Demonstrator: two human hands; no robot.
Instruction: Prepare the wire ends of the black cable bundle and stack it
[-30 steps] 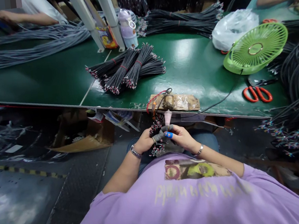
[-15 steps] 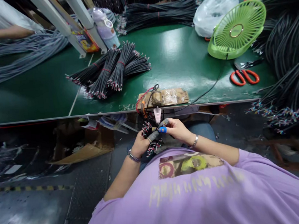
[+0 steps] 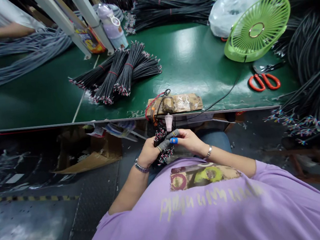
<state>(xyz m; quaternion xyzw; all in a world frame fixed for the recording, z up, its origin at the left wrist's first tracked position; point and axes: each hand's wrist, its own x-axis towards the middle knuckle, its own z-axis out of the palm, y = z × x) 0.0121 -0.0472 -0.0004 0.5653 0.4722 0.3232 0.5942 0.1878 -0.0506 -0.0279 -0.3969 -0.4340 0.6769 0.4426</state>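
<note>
From my remote seat I see two bare hands at the lower centre of the frame, below the edge of a green table (image 3: 199, 57). The left hand (image 3: 149, 152) is curled round one wire bundle (image 3: 166, 156) with red, white and black ends; the right hand (image 3: 190, 141), thumb wrapped in blue, brings its bent thumb and forefinger to the left's grey-covered fingertip, though I cannot tell how tightly they close or whether they grip a wire. Just above the hands, one pale pink piece (image 3: 169, 122) hangs from the table edge, beside one wooden block (image 3: 188, 102), crowding the space there. Left of upper centre lies a pile of black cables (image 3: 121, 72) with three red ties showing; behind it stand one bottle (image 3: 113, 29) and two white posts (image 3: 86, 18). At upper right are one plastic bag (image 3: 232, 9) and one green fan (image 3: 256, 30), its cord crossing the table, with one pair of orange-handled cutters (image 3: 264, 81) below. Two co-workers' arms show, one in each upper corner.
</note>
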